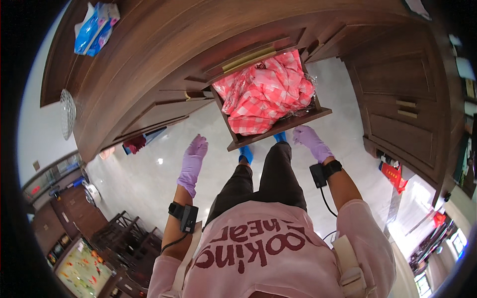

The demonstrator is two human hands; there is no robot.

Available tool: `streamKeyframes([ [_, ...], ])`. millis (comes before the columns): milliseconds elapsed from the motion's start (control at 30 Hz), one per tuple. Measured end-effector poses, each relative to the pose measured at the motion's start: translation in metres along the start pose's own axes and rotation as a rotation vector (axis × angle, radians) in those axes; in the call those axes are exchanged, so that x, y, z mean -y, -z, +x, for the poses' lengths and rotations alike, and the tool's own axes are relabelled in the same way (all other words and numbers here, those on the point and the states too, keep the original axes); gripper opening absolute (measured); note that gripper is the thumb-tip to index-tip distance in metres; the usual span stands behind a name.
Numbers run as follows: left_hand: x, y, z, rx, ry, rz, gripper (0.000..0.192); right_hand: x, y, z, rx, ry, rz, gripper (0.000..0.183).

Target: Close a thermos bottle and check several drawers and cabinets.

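Observation:
A dark wooden drawer [238, 142] stands pulled out in front of me. It is filled with red-and-white checked fabric [268, 93], partly covered by clear plastic wrapping [238, 89]. My right hand [310, 140], in a purple glove, is close by the outer face of the drawer front, its fingers loosely bent. Whether the fingertips touch the wood cannot be seen. My left hand [194, 152], also gloved, hangs above the floor to the left of the drawer, with nothing in it.
Above the drawer runs a wooden countertop [156, 44] bearing a blue tissue pack [96, 31]. Another open drawer or door front [156, 111] juts out at left. A wooden cabinet [400, 93] stands at right, near a red bag [394, 176]. Dark chairs [123, 231] are behind at left.

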State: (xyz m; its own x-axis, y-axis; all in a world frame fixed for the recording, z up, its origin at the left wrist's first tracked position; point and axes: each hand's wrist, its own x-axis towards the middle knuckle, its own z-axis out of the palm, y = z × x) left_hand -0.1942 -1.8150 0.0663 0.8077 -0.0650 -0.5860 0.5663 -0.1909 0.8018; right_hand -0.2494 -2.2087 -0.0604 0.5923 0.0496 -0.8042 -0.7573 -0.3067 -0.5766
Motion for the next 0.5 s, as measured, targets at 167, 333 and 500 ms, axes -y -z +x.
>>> streamKeyframes([
  [167,0.064,-0.009,-0.013,0.002,0.12,0.088,0.049,0.095,-0.017,-0.015,-0.058,0.652,-0.63,0.025],
  [333,0.047,-0.034,-0.059,-0.027,0.173,0.396,0.052,0.109,-0.075,0.053,0.31,0.798,-1.095,0.034],
  [500,0.115,-0.018,-0.121,-0.254,0.267,0.197,0.05,0.132,-0.063,0.079,0.231,0.768,-1.297,0.035],
])
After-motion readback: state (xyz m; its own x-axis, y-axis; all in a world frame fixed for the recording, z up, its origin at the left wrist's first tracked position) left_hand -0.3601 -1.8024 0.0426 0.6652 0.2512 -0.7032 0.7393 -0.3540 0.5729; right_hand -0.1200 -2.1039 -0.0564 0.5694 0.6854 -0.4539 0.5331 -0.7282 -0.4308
